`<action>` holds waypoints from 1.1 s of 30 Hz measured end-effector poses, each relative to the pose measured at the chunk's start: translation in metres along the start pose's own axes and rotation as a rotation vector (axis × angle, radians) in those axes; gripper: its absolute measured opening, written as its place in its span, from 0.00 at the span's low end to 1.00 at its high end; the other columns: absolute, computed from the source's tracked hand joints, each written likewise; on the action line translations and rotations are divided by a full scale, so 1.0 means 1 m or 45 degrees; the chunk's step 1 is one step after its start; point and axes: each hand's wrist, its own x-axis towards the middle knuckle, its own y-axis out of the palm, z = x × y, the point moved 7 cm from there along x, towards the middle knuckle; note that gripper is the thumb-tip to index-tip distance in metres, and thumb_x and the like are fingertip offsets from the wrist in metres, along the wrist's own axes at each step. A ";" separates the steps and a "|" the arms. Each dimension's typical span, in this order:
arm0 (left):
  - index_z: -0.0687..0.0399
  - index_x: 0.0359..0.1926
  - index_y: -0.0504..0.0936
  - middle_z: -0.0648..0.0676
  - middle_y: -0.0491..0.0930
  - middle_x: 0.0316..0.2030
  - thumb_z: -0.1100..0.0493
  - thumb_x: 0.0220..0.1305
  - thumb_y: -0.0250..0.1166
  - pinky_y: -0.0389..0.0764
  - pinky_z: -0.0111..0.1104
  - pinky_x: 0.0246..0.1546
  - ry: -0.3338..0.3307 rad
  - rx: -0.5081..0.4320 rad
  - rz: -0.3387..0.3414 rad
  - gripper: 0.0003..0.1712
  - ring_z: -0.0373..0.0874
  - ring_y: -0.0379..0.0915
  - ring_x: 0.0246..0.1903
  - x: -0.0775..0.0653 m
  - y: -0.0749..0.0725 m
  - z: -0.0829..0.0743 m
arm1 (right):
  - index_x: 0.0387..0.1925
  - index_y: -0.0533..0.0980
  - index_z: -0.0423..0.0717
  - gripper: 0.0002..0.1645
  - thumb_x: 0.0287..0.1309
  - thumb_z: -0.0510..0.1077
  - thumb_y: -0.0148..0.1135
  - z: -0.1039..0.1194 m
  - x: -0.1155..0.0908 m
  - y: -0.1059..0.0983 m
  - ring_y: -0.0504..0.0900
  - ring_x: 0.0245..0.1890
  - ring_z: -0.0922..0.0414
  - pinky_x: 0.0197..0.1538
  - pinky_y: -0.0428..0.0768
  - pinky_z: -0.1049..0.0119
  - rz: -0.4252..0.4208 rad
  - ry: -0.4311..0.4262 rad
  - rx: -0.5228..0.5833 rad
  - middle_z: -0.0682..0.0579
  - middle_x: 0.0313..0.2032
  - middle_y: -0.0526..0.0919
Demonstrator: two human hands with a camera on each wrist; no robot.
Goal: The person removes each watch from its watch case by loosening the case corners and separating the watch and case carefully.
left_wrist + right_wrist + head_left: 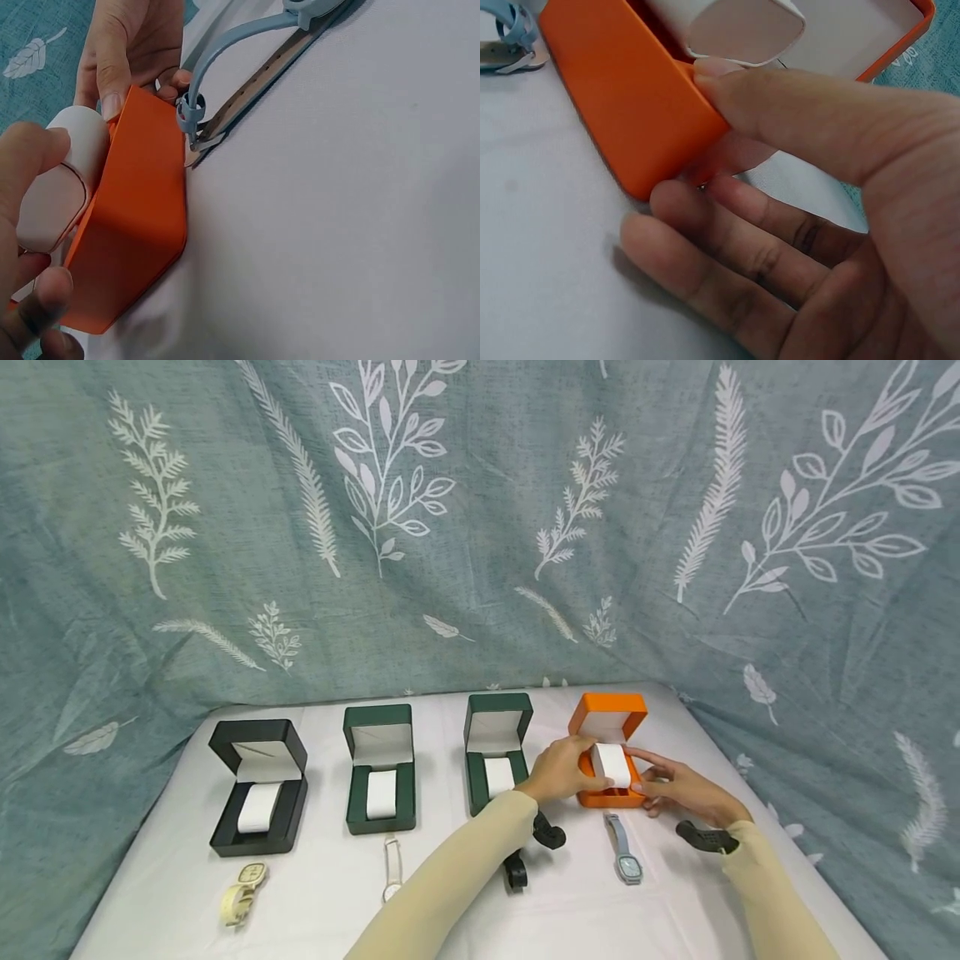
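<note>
An orange watch box (613,802) stands with its lid raised at the right of the table. My left hand (558,768) pinches the white watch cushion (611,766) by its ends, the cushion tilted and partly raised in the box. In the left wrist view, the left thumb presses on the side of the cushion (56,199). My right hand (686,792) holds the box's right wall, thumb over the rim and fingers along the outside. A light blue watch (622,852) lies in front of the box, its buckle end near it.
Two green watch boxes (381,827) (474,777) and a black one (258,843) stand with lids raised, white cushions inside. A gold watch (243,893) and a thin pale-strapped watch (392,864) lie before them. A black curved thing (515,870) shows beside the left sleeve.
</note>
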 end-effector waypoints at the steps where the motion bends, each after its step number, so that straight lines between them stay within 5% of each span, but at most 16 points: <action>1: 0.52 0.70 0.77 0.46 0.79 0.62 0.38 0.58 0.76 0.76 0.30 0.55 0.000 -0.003 -0.003 0.43 0.38 0.76 0.56 0.001 0.001 0.000 | 0.82 0.53 0.58 0.47 0.70 0.45 0.66 0.000 0.000 0.000 0.83 0.37 0.45 0.46 0.85 0.49 -0.002 -0.003 0.001 0.35 0.51 0.72; 11: 0.48 0.67 0.79 0.44 0.80 0.59 0.37 0.57 0.77 0.77 0.30 0.49 0.011 0.078 0.006 0.41 0.36 0.77 0.52 0.003 0.008 0.001 | 0.82 0.53 0.58 0.46 0.71 0.44 0.64 0.003 -0.002 -0.001 0.83 0.37 0.46 0.44 0.85 0.48 0.016 -0.028 -0.010 0.35 0.49 0.73; 20: 0.48 0.70 0.77 0.47 0.74 0.63 0.34 0.57 0.75 0.77 0.32 0.53 -0.039 0.136 0.038 0.44 0.38 0.73 0.56 0.003 0.011 0.003 | 0.82 0.54 0.61 0.45 0.72 0.43 0.64 0.005 -0.005 0.001 0.83 0.37 0.47 0.44 0.86 0.50 0.024 -0.028 -0.002 0.35 0.51 0.72; 33: 0.48 0.65 0.82 0.48 0.77 0.56 0.39 0.57 0.78 0.77 0.29 0.46 -0.043 0.161 0.032 0.38 0.38 0.75 0.48 0.005 0.007 0.000 | 0.83 0.51 0.56 0.46 0.73 0.43 0.63 0.004 -0.004 0.002 0.83 0.38 0.46 0.45 0.86 0.50 0.031 -0.047 0.000 0.36 0.49 0.73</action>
